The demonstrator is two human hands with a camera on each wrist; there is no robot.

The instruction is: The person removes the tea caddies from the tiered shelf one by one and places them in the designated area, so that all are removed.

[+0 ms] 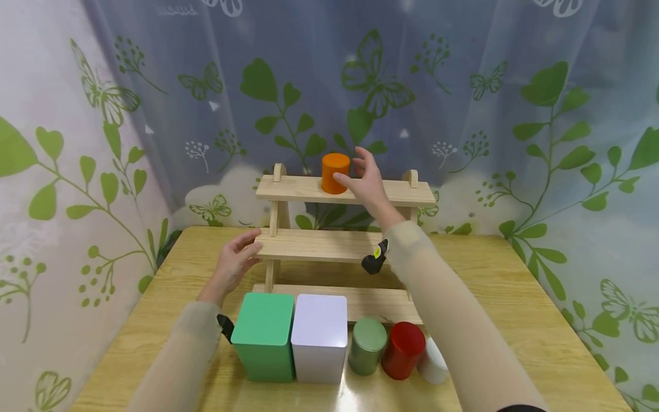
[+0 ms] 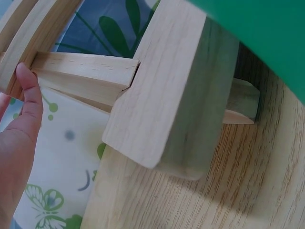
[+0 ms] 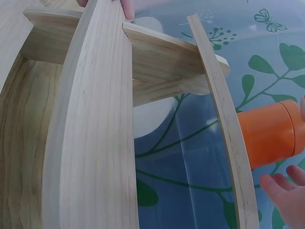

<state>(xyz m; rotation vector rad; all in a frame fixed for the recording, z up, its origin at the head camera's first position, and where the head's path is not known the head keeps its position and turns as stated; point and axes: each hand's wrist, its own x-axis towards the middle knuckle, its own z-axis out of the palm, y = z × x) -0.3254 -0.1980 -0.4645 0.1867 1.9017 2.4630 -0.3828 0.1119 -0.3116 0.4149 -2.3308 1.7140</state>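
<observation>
A three-tier wooden display shelf point(image 1: 309, 245) stands on the table. On its top board sits an orange canister point(image 1: 335, 171), upright. My right hand point(image 1: 368, 182) is beside the canister, thumb overlapping its front in the head view and the other fingers spread apart to its right. The right wrist view shows the orange canister point(image 3: 267, 133) past the top board, with fingertips point(image 3: 269, 183) apart from its side. My left hand point(image 1: 234, 263) pinches the left end of the middle board, its thumb and fingers on opposite sides point(image 2: 29, 95).
In front of the shelf stand a green square box point(image 1: 264, 320), a white square box point(image 1: 320, 321), a sage-green canister point(image 1: 368, 337), a red canister point(image 1: 405, 346) and a white canister point(image 1: 434, 363). A leaf-patterned curtain point(image 1: 309, 86) hangs behind the wooden table point(image 1: 494, 286).
</observation>
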